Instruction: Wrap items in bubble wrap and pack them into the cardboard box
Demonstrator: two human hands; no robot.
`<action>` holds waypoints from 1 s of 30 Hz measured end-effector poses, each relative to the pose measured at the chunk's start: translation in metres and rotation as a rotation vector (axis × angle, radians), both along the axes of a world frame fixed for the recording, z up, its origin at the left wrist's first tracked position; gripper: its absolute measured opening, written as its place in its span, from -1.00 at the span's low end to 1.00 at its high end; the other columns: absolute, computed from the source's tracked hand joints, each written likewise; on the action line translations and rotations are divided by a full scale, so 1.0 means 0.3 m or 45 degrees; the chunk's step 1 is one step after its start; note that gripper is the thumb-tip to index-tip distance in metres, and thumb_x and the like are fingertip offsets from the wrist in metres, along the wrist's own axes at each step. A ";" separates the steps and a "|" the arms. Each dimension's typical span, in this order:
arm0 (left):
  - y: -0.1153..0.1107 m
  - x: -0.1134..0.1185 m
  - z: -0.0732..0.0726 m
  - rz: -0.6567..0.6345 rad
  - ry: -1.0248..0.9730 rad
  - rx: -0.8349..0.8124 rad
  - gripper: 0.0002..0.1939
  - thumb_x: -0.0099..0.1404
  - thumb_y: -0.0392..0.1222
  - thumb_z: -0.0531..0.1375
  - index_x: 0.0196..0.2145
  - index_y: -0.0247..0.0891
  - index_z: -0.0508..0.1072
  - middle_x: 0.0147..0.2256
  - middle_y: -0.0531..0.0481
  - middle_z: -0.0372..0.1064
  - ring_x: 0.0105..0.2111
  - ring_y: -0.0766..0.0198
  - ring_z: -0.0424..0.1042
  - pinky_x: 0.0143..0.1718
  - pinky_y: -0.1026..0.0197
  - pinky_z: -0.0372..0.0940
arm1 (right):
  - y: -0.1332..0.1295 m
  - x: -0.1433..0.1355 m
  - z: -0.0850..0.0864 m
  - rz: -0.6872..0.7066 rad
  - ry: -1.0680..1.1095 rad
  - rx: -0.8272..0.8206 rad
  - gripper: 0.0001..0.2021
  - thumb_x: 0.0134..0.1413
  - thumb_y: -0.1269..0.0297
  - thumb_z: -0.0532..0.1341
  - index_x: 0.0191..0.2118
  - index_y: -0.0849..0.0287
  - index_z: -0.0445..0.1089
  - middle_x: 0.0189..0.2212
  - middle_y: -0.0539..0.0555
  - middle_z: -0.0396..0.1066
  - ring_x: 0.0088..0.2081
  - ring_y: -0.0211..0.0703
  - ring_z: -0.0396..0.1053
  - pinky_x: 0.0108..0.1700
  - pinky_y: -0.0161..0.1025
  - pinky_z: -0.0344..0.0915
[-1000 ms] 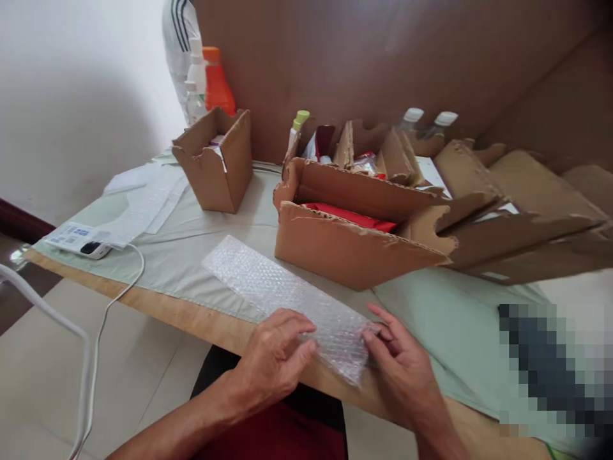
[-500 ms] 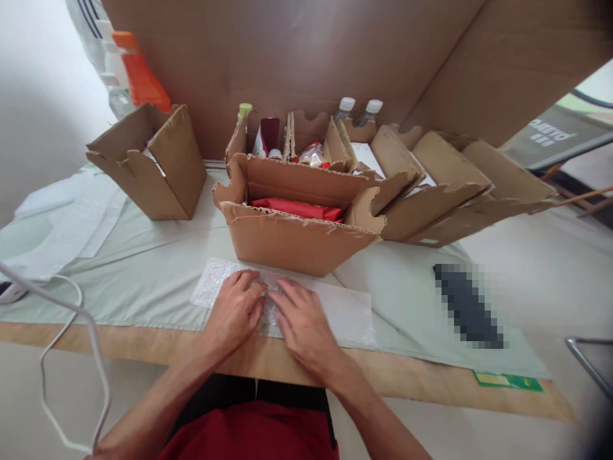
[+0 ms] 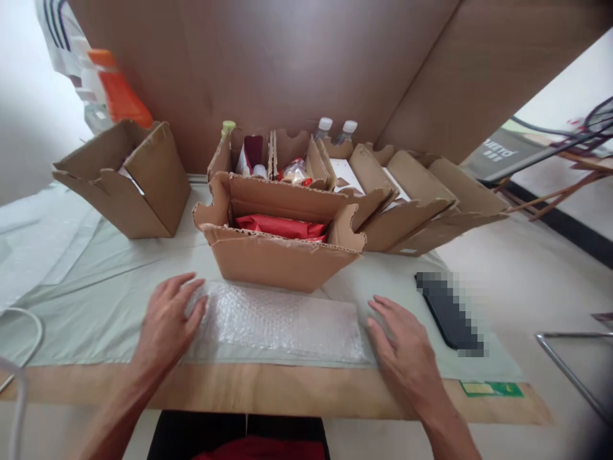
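Observation:
A flat strip of clear bubble wrap [image 3: 282, 322] lies along the front of the cloth-covered table. My left hand [image 3: 172, 316] is at its left end, fingers apart and bent a little, with the thumb close to the wrap's edge. Just past the right end is my right hand [image 3: 402, 335], its fingers spread and holding nothing. Whether either hand touches the wrap is hard to tell. Right behind the strip stands an open cardboard box [image 3: 282, 259] with a red package [image 3: 280, 227] inside.
Behind are more cardboard bins [image 3: 412, 214] with white boxes and wrapped items. Another cardboard box [image 3: 129, 185] stands left, an orange-capped bottle [image 3: 119, 89] behind it. A dark phone-like object [image 3: 450, 313], partly pixelated, lies right. A white cable [image 3: 36, 338] hangs at the left edge.
My hands have parted from the middle of the bubble wrap to its two ends. The wrap now shows as one flat strip. The camera view has shifted slightly.

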State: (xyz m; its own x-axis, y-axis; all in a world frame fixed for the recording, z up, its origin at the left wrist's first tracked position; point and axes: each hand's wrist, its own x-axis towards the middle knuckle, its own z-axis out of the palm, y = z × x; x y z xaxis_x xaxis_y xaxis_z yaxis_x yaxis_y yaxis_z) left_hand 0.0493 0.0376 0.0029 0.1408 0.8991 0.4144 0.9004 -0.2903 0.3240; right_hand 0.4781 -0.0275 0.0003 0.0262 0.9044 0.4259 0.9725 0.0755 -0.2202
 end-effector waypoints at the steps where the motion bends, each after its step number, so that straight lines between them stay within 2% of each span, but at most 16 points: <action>1: 0.007 -0.029 -0.007 0.091 0.049 0.001 -0.58 0.42 0.01 0.06 0.02 -0.29 0.53 0.07 -0.35 0.46 0.07 -0.21 0.41 0.10 -0.29 0.35 | 0.025 -0.021 -0.006 0.015 -0.007 -0.026 -0.58 0.38 0.07 0.04 0.05 0.19 0.51 0.10 0.27 0.53 0.14 0.19 0.45 0.10 0.16 0.40; 2: 0.009 -0.051 -0.017 0.148 0.096 -0.024 -0.55 0.39 0.03 0.07 0.01 -0.32 0.53 0.06 -0.37 0.46 0.08 -0.25 0.41 0.10 -0.31 0.35 | 0.048 -0.039 -0.014 0.030 -0.013 -0.061 -0.58 0.36 0.07 0.05 0.05 0.20 0.52 0.10 0.28 0.52 0.14 0.20 0.45 0.08 0.16 0.41; 4: 0.002 -0.069 -0.040 0.160 0.163 -0.104 -0.57 0.35 0.02 0.07 -0.06 -0.30 0.55 0.05 -0.37 0.47 0.13 -0.29 0.39 0.14 -0.32 0.33 | 0.077 -0.060 -0.030 0.052 -0.004 -0.112 -0.59 0.34 0.09 0.06 0.02 0.21 0.54 0.12 0.31 0.51 0.15 0.22 0.45 0.06 0.17 0.42; 7: -0.013 -0.039 -0.044 0.134 0.121 -0.120 -0.61 0.35 0.02 0.07 -0.10 -0.26 0.56 0.10 -0.34 0.46 0.23 -0.28 0.32 0.22 -0.31 0.26 | 0.083 -0.063 -0.028 0.048 0.098 -0.080 -0.60 0.32 0.08 0.08 -0.02 0.18 0.55 0.16 0.31 0.48 0.18 0.24 0.42 0.08 0.20 0.42; 9: 0.002 0.003 -0.010 0.169 -0.033 -0.092 -0.54 0.35 0.05 0.09 0.02 -0.28 0.51 0.15 -0.35 0.42 0.23 -0.26 0.33 0.22 -0.32 0.26 | 0.086 -0.076 0.006 0.064 0.244 -0.083 -0.59 0.32 0.03 0.10 0.05 0.16 0.51 0.20 0.29 0.44 0.21 0.21 0.40 0.04 0.14 0.46; 11: 0.046 0.049 0.044 0.181 -0.283 -0.127 -0.43 0.33 0.06 0.13 0.20 -0.27 0.38 0.20 -0.33 0.39 0.21 -0.20 0.36 0.19 -0.29 0.31 | 0.109 -0.115 0.056 0.129 0.411 -0.137 -0.55 0.29 0.00 0.14 0.14 0.14 0.45 0.23 0.27 0.42 0.22 0.17 0.39 0.01 0.07 0.48; 13: 0.100 0.099 0.095 0.117 -0.578 -0.206 -0.35 0.30 0.04 0.17 0.28 -0.21 0.26 0.23 -0.28 0.36 0.20 -0.12 0.38 0.16 -0.22 0.35 | 0.153 -0.176 0.107 0.191 0.547 -0.201 -0.49 0.24 -0.02 0.19 0.21 0.13 0.38 0.20 0.27 0.44 0.20 0.17 0.41 0.02 0.06 0.49; 15: 0.139 0.150 0.126 -0.007 -0.826 -0.315 -0.39 0.27 0.04 0.19 0.22 -0.22 0.29 0.16 -0.25 0.42 0.14 -0.07 0.44 0.10 -0.16 0.41 | 0.202 -0.235 0.145 0.235 0.631 -0.250 -0.46 0.18 -0.02 0.23 0.18 0.15 0.38 0.10 0.26 0.50 0.10 0.17 0.48 -0.01 0.07 0.49; 17: 0.144 0.199 0.130 -0.088 -0.944 -0.410 -0.50 0.25 0.02 0.19 0.09 -0.24 0.35 0.03 -0.20 0.50 0.01 -0.01 0.52 0.01 -0.11 0.46 | 0.235 -0.269 0.163 0.233 0.696 -0.276 -0.52 0.15 0.00 0.22 0.10 0.18 0.41 -0.02 0.25 0.55 -0.04 0.14 0.53 -0.13 0.01 0.50; 19: 0.119 0.242 0.118 -0.101 -0.956 -0.453 -0.57 0.26 -0.03 0.18 0.04 -0.22 0.36 -0.02 -0.16 0.52 -0.06 0.03 0.54 -0.02 -0.08 0.46 | 0.247 -0.270 0.166 0.181 0.752 -0.265 -0.58 0.17 0.00 0.18 0.00 0.19 0.44 -0.15 0.23 0.58 -0.17 0.09 0.54 -0.26 -0.08 0.48; 22: 0.068 0.291 0.103 -0.131 -0.905 -0.457 -0.57 0.29 -0.11 0.15 0.11 -0.18 0.33 0.07 -0.15 0.48 -0.04 0.06 0.52 -0.04 -0.04 0.44 | 0.241 -0.232 0.164 0.101 0.796 -0.248 -0.63 0.20 -0.03 0.14 -0.11 0.17 0.42 -0.28 0.18 0.56 -0.29 0.03 0.52 -0.40 -0.17 0.41; 27: 0.051 0.325 0.112 -0.087 -0.891 -0.509 -0.58 0.31 -0.10 0.13 0.12 -0.17 0.33 0.08 -0.15 0.46 -0.09 0.06 0.53 -0.33 0.12 0.40 | 0.254 -0.185 0.174 0.100 0.780 -0.266 -0.66 0.19 -0.01 0.13 -0.16 0.17 0.40 -0.29 0.18 0.56 -0.29 0.01 0.51 -0.36 -0.17 0.39; 30: 0.067 0.324 0.107 -0.069 -0.927 -0.471 -0.62 0.32 -0.08 0.13 0.07 -0.19 0.35 0.06 -0.17 0.47 -0.08 0.05 0.53 -0.30 0.10 0.42 | 0.282 -0.195 0.173 0.109 0.764 -0.268 -0.67 0.18 0.00 0.14 -0.15 0.17 0.41 -0.27 0.18 0.57 -0.29 0.02 0.51 -0.32 -0.14 0.39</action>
